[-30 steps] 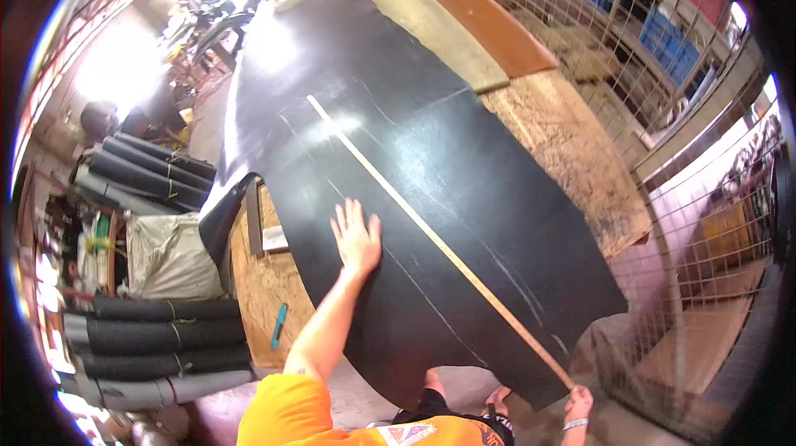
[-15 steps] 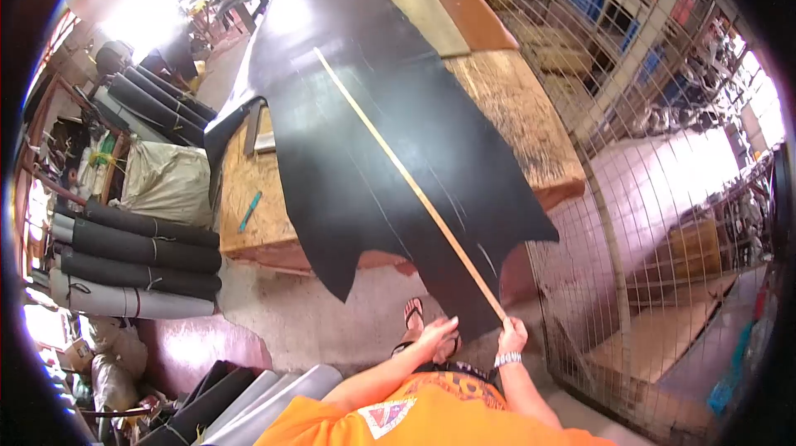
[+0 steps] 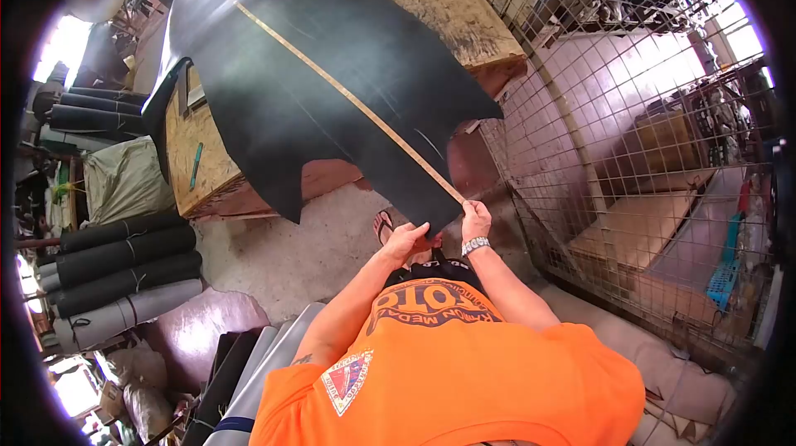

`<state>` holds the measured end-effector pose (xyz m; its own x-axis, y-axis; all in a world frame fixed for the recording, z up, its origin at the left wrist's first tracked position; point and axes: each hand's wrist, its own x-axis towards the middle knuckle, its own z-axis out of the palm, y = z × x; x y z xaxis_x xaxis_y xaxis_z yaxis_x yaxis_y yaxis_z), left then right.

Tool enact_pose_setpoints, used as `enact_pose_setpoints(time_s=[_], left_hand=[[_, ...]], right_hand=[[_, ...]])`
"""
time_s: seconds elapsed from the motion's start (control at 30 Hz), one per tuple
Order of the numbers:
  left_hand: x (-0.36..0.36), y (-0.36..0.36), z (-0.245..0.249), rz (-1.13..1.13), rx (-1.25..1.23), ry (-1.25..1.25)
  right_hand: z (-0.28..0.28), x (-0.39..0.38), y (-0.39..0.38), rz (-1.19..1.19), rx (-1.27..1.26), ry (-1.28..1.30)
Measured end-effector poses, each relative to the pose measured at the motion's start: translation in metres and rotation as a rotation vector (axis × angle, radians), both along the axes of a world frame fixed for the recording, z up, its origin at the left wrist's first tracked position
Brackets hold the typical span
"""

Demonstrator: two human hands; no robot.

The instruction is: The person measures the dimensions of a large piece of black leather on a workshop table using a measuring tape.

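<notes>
A large black leather hide [image 3: 332, 106] covers much of the table, and its near tail hangs over the front edge toward me. My left hand [image 3: 406, 240] is closed on the tip of that tail, thumb on top. Lengthwise over the hide lies a long, narrow wooden measuring stick [image 3: 348, 96]. Its near end is pinched in my right hand [image 3: 476, 220], which wears a metal watch, beside the hide's right edge. Whether the right fingers also grip leather is hidden. Pale marks run along the hide on both sides of the stick.
The wooden table [image 3: 448, 7] shows a bare stretch at right; a teal cutter-like tool [image 3: 196, 166] lies on its left part. A wire mesh fence [image 3: 597, 139] stands on the right. Dark rolls [image 3: 124, 255] are stacked on the left, and grey rolls [image 3: 257, 363] lie near my left elbow.
My view has tilted down and shifted, so the hide and table sit higher and further left. My left hand has come onto the hide's tip; my right hand still holds the stick's end.
</notes>
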<state>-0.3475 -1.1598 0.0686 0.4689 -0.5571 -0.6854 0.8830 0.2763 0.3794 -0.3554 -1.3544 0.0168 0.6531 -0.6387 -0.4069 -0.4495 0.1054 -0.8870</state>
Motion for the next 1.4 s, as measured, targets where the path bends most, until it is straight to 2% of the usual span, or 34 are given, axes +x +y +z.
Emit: enact_pose_setpoints(time_s=[0.1, 0.23, 0.27, 0.3, 0.37, 0.43, 0.5, 0.57, 0.6, 0.63, 0.7, 0.73, 0.77, 0.8, 0.83, 0.87, 0.93, 0.97, 1.03, 1.07, 1.1, 1.13, 1.17, 1.2, 1.27, 1.37, 1.4], left_hand=[[-0.006, 0.014, 0.012, -0.230, 0.225, -0.060], [-0.030, 0.061, -0.005, -0.276, 0.373, -0.128], [-0.038, 0.083, -0.034, -0.291, 0.440, -0.197], [-0.050, 0.113, -0.069, -0.294, 0.512, -0.266], [-0.070, 0.177, -0.105, -0.357, 0.821, -0.707], [-0.084, 0.235, -0.101, -0.398, 0.980, -0.814], [-0.103, 0.301, -0.116, -0.538, 1.168, -0.595], [-0.124, 0.374, -0.139, -0.731, 1.163, -0.423], [-0.122, 0.394, -0.134, -0.702, 1.161, -0.316], [-0.125, 0.419, -0.126, -0.678, 1.157, -0.210], [-0.098, 0.436, -0.049, -0.441, 1.005, -0.484], [-0.085, 0.449, -0.044, -0.273, 0.917, -0.593], [-0.075, 0.460, -0.040, -0.100, 0.813, -0.692], [-0.054, 0.464, -0.009, -0.093, 0.739, -0.725], [-0.031, 0.464, 0.042, -0.078, 0.662, -0.753], [-0.008, 0.463, 0.103, -0.018, 0.726, -1.036], [0.018, 0.484, 0.190, 0.039, 0.741, -1.384], [0.025, 0.496, 0.214, 0.055, 0.685, -1.441], [0.029, 0.539, 0.221, 0.017, 0.579, -1.487], [0.029, 0.570, 0.213, -0.033, 0.531, -1.482], [0.022, 0.596, 0.210, -0.011, 0.522, -1.356], [0.015, 0.621, 0.206, 0.020, 0.511, -1.229], [0.004, 0.644, 0.207, 0.110, 0.531, -0.978], [0.001, 0.668, 0.209, 0.095, 0.571, -0.904], [-0.005, 0.723, 0.216, 0.050, 0.660, -0.739], [0.015, 0.805, 0.233, -0.125, 0.910, -0.907], [0.023, 0.837, 0.232, -0.165, 0.948, -0.936]], right_hand=[[-0.014, 0.002, -0.002, -0.004, 0.011, 0.011], [-0.022, 0.004, 0.003, 0.021, -0.140, -0.013], [-0.022, 0.005, 0.005, 0.032, -0.202, -0.035], [-0.014, 0.008, 0.004, 0.049, -0.071, 0.025], [-0.021, 0.007, 0.004, 0.092, -0.150, 0.011], [-0.088, 0.002, -0.011, 0.009, -0.097, -0.033], [-0.055, -0.004, -0.001, 0.008, -0.320, -0.026], [-0.040, -0.008, 0.004, 0.101, -0.557, 0.065], [-0.019, -0.005, 0.018, 0.143, -0.588, 0.050], [0.015, -0.005, 0.038, 0.181, -0.615, 0.038], [0.078, 0.008, 0.097, 0.287, -0.626, -0.055], [0.101, 0.015, 0.127, 0.368, -0.487, -0.057], [0.138, 0.023, 0.172, 0.496, -0.517, -0.125], [0.186, 0.032, 0.226, 0.675, -0.476, -0.122], [0.230, 0.041, 0.284, 0.845, -0.475, -0.179], [0.258, 0.048, 0.340, 1.034, -0.390, -0.232], [0.296, 0.062, 0.440, 1.546, -0.118, -0.357], [0.305, 0.066, 0.483, 1.729, 0.120, -0.394], [0.329, 0.074, 0.550, 1.932, 0.397, -0.564], [0.339, 0.082, 0.571, 1.979, 0.488, -0.469], [0.346, 0.094, 0.588, 2.028, 0.579, -0.365], [0.350, 0.107, 0.602, 1.984, 0.645, -0.348], [0.351, 0.121, 0.615, 1.938, 0.715, -0.327], [0.345, 0.137, 0.627, 1.916, 0.716, -0.300], [0.324, 0.156, 0.666, 1.710, 0.612, -0.379], [0.280, 0.191, 0.741, 1.270, 0.549, -0.374], [0.252, 0.212, 0.765, 1.197, 0.460, -0.404]])
